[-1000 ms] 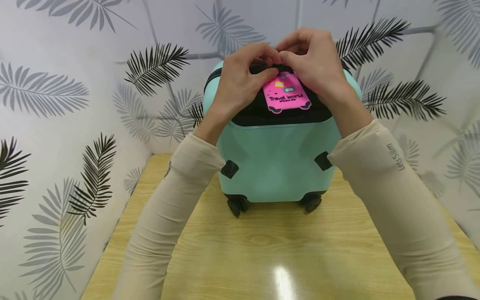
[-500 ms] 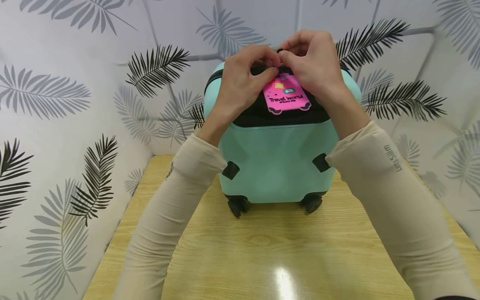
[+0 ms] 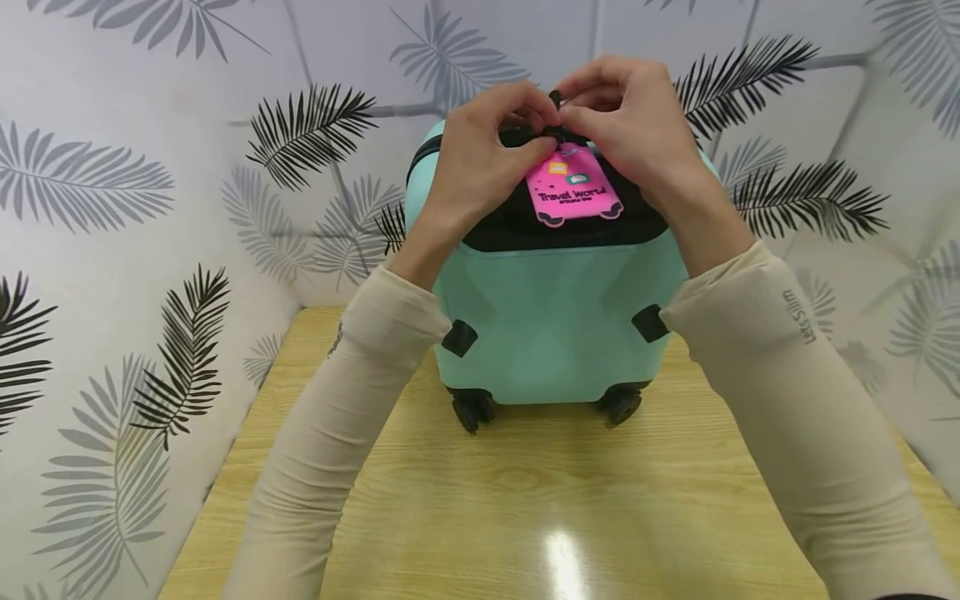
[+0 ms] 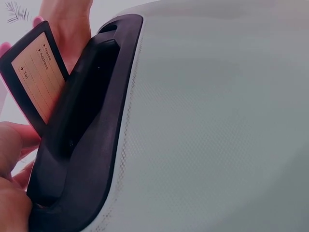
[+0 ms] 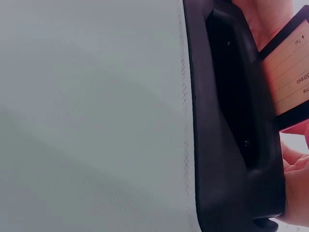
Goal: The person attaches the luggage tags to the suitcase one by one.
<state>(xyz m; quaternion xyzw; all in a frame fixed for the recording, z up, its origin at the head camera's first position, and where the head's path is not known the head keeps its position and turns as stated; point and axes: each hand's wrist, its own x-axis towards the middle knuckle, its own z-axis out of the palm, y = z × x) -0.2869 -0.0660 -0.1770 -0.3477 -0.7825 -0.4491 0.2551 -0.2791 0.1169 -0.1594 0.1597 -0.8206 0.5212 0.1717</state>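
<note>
A mint green suitcase (image 3: 555, 325) stands upright with a black handle panel (image 3: 517, 233) at its top. Against the panel hangs a pink luggage tag (image 3: 576, 204) printed "Travel World". My left hand (image 3: 483, 154) pinches the black strap (image 3: 555, 132) at the tag's upper edge between thumb and fingers. From the right, my right hand (image 3: 637, 125) pinches the same strap, whose dark end (image 3: 555, 97) pokes up between the two hands. In the left wrist view, the tag's back (image 4: 38, 72) shows a name and address card beside the black handle (image 4: 89, 87).
The suitcase rests with its black wheels (image 3: 621, 407) on a wooden table (image 3: 517, 500). Behind and to the left rise walls (image 3: 315, 217) with a leaf pattern. Black corner pieces (image 3: 459, 338) sit low on the suitcase front.
The black strap end has come up into sight between my hands. My right hand has shifted slightly to the right; my left hand keeps its place at the tag's top.
</note>
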